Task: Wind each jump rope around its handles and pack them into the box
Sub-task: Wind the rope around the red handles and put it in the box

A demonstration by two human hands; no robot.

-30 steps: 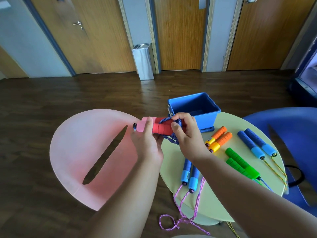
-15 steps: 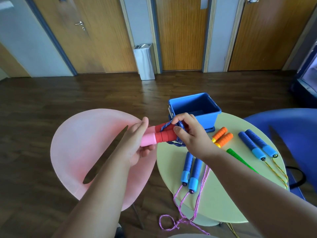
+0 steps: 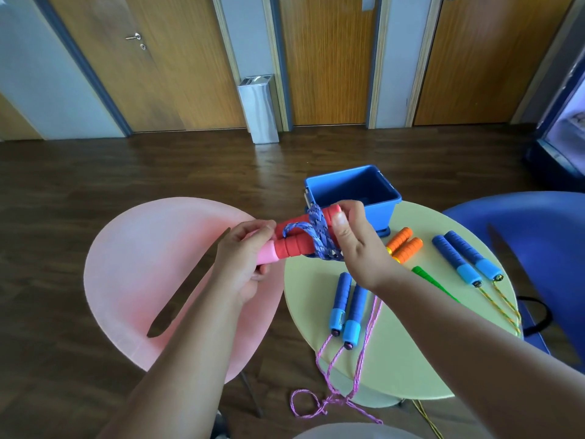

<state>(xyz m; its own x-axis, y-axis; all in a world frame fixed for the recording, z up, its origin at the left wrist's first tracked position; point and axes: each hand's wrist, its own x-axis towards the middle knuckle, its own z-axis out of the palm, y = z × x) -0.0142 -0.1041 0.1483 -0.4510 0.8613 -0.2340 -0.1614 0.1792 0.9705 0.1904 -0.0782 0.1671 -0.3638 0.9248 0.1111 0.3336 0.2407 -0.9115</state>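
Note:
My left hand (image 3: 245, 261) grips the pink ends of a pair of red jump-rope handles (image 3: 292, 245), held in the air just in front of the blue box (image 3: 354, 193). A blue cord (image 3: 318, 234) is wound around the red handles. My right hand (image 3: 361, 245) pinches the handles' far end and the cord. On the round pale-yellow table (image 3: 395, 359) lie a blue-handled rope with pink cord (image 3: 345, 302), orange handles (image 3: 405, 245), a green handle (image 3: 433, 282) partly behind my right arm, and blue handles with yellow cord (image 3: 465, 258).
A pink chair (image 3: 142, 274) stands left of the table and a blue chair (image 3: 538, 248) on the right. The pink cord (image 3: 332, 397) hangs off the table's near edge to the dark wood floor. A metal bin (image 3: 258, 109) stands against the far wall between wooden doors.
My left hand has closed again around the pink ends after opening half a second ago. The bundle has tilted, its far end rising toward the box, with my right hand moving along it.

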